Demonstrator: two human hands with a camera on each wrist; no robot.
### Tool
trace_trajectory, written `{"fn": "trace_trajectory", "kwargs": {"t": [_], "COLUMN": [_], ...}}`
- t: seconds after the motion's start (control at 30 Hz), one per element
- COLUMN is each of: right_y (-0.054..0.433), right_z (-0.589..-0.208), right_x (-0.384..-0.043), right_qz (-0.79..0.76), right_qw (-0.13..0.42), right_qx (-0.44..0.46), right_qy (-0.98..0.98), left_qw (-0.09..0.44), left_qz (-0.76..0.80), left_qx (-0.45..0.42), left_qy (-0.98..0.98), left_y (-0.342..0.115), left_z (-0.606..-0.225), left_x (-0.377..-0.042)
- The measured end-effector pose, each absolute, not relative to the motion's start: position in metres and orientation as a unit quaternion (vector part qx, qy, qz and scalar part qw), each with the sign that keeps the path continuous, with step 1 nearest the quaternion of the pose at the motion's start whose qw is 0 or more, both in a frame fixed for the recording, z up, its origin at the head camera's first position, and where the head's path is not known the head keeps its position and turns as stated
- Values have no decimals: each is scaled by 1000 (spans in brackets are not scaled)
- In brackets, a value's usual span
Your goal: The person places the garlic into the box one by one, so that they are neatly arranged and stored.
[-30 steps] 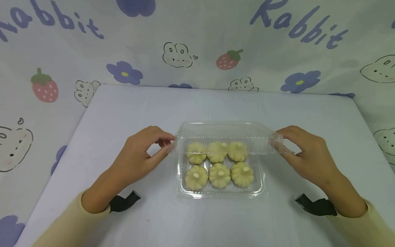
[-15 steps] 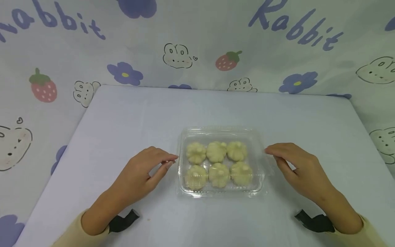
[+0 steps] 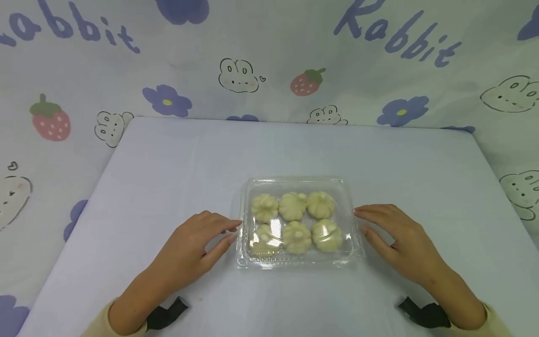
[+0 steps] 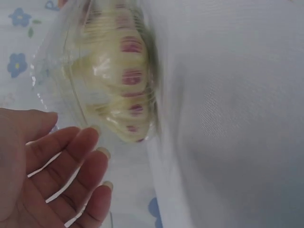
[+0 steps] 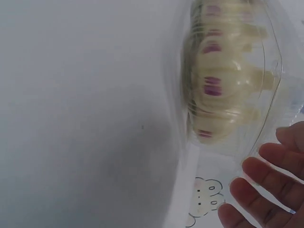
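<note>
A clear plastic clamshell box (image 3: 294, 265) lies on the table with its lid down over two rows of pale yellow garlic bulbs (image 3: 296, 238). Purple marks show on the sides of the bulbs (image 4: 130, 76) in both wrist views. My left hand (image 3: 191, 245) is at the box's left side, fingers relaxed and fingertips right at its edge. At the opposite side, my right hand (image 3: 397, 243) has its fingers loosely extended, the forefinger tip at the rim. In the right wrist view, the right fingers (image 5: 259, 171) are spread beside the lid's edge. Neither hand grips anything.
The box rests on a white-covered table (image 3: 210, 154). Behind the table hangs a pale cloth (image 3: 269, 47) printed with rabbits, strawberries and blue flowers. Black straps (image 3: 168, 314) show at both wrists.
The lid, earlier raised and held at both sides, has come down over the garlic bulbs. Both hands have let go of it and moved down along the box's sides, toward the person.
</note>
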State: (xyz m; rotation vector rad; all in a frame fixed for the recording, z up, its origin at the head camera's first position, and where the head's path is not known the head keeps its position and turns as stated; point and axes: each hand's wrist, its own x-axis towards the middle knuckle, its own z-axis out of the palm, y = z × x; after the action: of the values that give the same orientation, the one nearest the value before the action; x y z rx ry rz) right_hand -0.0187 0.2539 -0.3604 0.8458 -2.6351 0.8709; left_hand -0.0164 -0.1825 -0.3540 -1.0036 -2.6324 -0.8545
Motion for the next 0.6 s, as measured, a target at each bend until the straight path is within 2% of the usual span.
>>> {"fn": "trace_trajectory", "kwargs": {"t": [0.17,0.47,0.6], "right_y": [254,251,251], "right_z": [-364,-363,-361], "right_x": [-11,2,8], "right_qz": [303,334,350], "right_qw": [102,59,26], "right_qx": [274,242,213], "right_qy": [-907,-909,-912], "left_qw": [97,40,38], "left_qz": [-277,-282,-298], "left_qx": [-334,-282,-266], "left_qy": [-896,-916,-916], "left_y": [-183,-180,-176], "left_z": [-355,-354,-353], "left_x": [-13,3,9]}}
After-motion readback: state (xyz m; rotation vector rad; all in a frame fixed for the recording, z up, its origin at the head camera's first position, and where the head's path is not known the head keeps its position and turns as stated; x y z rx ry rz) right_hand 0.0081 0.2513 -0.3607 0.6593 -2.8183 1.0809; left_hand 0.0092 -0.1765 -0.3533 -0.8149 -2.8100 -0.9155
